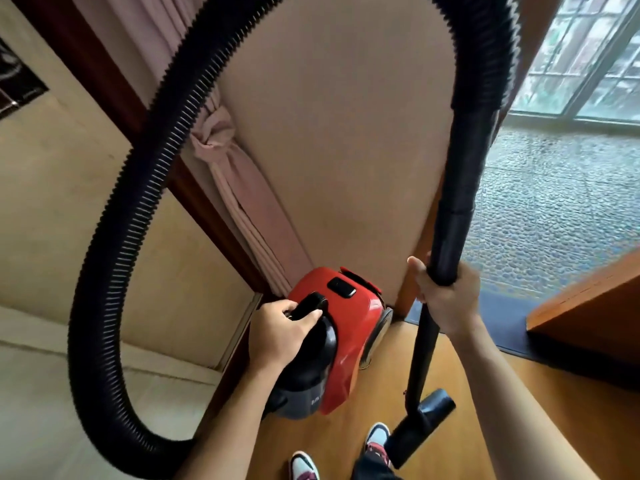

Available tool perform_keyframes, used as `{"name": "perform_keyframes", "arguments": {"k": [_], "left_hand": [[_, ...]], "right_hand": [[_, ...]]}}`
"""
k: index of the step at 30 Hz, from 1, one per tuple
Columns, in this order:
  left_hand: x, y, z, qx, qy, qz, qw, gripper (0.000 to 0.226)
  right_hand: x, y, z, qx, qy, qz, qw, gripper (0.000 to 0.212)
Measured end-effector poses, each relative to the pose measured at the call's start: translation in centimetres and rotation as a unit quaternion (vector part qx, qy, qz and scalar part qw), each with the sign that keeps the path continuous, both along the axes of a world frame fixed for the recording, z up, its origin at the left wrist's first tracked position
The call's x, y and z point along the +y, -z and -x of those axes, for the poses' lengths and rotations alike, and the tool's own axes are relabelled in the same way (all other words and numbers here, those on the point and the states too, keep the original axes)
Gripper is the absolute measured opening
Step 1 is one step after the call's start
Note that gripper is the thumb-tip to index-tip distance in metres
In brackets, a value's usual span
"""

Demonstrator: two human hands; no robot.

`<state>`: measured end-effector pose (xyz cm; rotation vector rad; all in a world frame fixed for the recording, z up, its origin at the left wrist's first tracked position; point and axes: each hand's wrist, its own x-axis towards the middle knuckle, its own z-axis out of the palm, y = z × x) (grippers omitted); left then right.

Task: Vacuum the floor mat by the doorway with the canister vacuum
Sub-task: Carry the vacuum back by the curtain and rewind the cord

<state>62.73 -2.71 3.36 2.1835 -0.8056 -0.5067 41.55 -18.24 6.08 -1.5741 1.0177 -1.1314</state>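
A red and black canister vacuum hangs in the air low in the middle of the head view. My left hand is shut on its black carry handle. Its ribbed black hose loops wide to the left and arches over the top to the black wand. My right hand grips the wand upright. The wand's nozzle hovers just above my shoes. A dark blue floor mat lies at the doorway threshold, ahead and to the right.
A beige door panel stands straight ahead with a tied pink curtain on its left. An orange wooden door edge juts in from the right. Beyond the mat lies pebbled flooring and a window. My shoes stand on wooden floor.
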Motion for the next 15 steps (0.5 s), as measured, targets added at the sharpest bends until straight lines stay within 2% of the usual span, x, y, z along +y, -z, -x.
{"name": "perform_keyframes", "arguments": {"k": [6, 15], "left_hand": [[-0.5, 0.9, -1.0, -0.009, -0.007, -0.032, 0.999, 0.037], [-0.6, 6.3, -4.5, -0.01, 0.036, -0.049, 0.998, 0.026]], "right_hand": [[-1.2, 1.5, -1.2, -0.005, -0.034, -0.014, 0.999, 0.032], [-1.2, 6.5, -4.0, 0.038, -0.012, -0.027, 0.999, 0.032]]}}
